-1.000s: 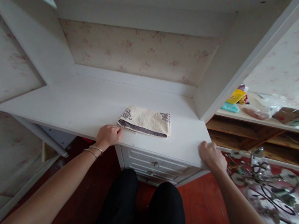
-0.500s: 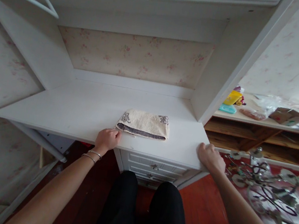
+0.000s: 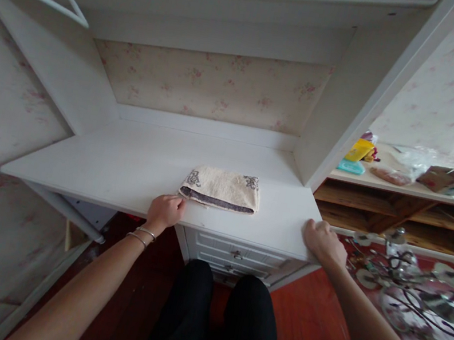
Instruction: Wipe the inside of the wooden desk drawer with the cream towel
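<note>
A white desk (image 3: 124,158) stands right in front of me. My left hand (image 3: 165,209) is closed on its front edge, knuckles up, just beside the near left corner of a folded towel (image 3: 221,188). The towel is cream with dark floral patterns and a dark fold showing at the front. At the desk's right end, my right hand (image 3: 323,241) is wrapped over the edge near the front corner. The fingertips of both hands are partly hidden. Below the desktop sits a drawer unit (image 3: 239,251) with small metal knobs, and its drawers are closed.
A white hutch (image 3: 352,98) rises above the desk, and a white cable (image 3: 63,6) hangs at upper left. On the right, a low wooden shelf (image 3: 353,198) carries bags and a cardboard box (image 3: 447,180). A chandelier (image 3: 412,282) lies on the red floor (image 3: 302,316).
The view has shifted slightly, so the desk and towel appear a little farther right. Both hands keep their places on the desk edge.
</note>
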A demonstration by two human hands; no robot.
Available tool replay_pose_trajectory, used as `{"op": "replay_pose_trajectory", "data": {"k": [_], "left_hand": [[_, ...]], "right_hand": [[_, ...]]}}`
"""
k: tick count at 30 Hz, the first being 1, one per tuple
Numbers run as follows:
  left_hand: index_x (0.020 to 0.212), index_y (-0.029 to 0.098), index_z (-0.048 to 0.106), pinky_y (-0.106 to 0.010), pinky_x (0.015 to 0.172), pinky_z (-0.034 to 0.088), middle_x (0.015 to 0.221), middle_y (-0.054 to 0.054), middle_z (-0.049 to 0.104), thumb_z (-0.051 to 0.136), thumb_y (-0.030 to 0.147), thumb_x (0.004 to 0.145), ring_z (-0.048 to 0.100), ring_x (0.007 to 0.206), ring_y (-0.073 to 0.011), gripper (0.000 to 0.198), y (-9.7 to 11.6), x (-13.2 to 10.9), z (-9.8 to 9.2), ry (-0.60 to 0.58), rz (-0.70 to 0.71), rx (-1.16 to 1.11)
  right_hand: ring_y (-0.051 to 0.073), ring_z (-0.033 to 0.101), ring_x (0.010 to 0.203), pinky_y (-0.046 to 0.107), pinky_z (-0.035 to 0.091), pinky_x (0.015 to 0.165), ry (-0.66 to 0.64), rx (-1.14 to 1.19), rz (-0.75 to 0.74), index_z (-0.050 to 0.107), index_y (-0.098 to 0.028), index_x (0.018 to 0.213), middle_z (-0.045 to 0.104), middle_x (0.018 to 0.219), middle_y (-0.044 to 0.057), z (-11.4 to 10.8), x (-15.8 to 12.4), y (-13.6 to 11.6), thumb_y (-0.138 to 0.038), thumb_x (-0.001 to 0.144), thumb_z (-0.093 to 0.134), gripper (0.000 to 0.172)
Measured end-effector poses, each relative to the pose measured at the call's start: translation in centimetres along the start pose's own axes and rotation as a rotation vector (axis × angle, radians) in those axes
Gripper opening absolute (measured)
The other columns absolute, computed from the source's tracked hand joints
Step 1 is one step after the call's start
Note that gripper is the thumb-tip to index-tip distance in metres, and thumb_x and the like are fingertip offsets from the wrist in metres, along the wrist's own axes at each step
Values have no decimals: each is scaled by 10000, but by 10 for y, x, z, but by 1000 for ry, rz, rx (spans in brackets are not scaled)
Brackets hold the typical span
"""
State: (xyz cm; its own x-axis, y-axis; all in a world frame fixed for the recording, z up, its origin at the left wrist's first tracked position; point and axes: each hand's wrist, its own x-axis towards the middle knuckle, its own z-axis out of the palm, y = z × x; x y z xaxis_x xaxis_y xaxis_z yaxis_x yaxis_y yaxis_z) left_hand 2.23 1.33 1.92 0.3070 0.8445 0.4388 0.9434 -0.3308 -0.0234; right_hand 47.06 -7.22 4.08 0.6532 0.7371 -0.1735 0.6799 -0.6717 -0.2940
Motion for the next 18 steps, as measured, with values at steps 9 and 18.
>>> {"op": "replay_pose_trajectory", "data": {"k": [9, 18], "left_hand": [[580, 207, 632, -332, 573, 295, 721, -70, 712, 476, 239, 918, 631, 658, -210, 374, 0, -1, 1, 19, -15, 23], [592, 206, 649, -319, 578, 327, 716, -85, 702, 481, 228, 915, 624, 656, -219, 365, 0, -2, 0, 17, -13, 16]], "right_hand": [[442, 539, 1258, 576, 443, 982, -14, 14, 17, 483, -48, 1360, 566, 1275, 334, 0, 1, 1, -563, 965, 175, 719], [422, 530, 1229, 558, 435, 989, 130, 88, -32, 515, -97, 1361, 499, 1362, 282, 2, -2, 6, -501, 950, 305, 613]]}}
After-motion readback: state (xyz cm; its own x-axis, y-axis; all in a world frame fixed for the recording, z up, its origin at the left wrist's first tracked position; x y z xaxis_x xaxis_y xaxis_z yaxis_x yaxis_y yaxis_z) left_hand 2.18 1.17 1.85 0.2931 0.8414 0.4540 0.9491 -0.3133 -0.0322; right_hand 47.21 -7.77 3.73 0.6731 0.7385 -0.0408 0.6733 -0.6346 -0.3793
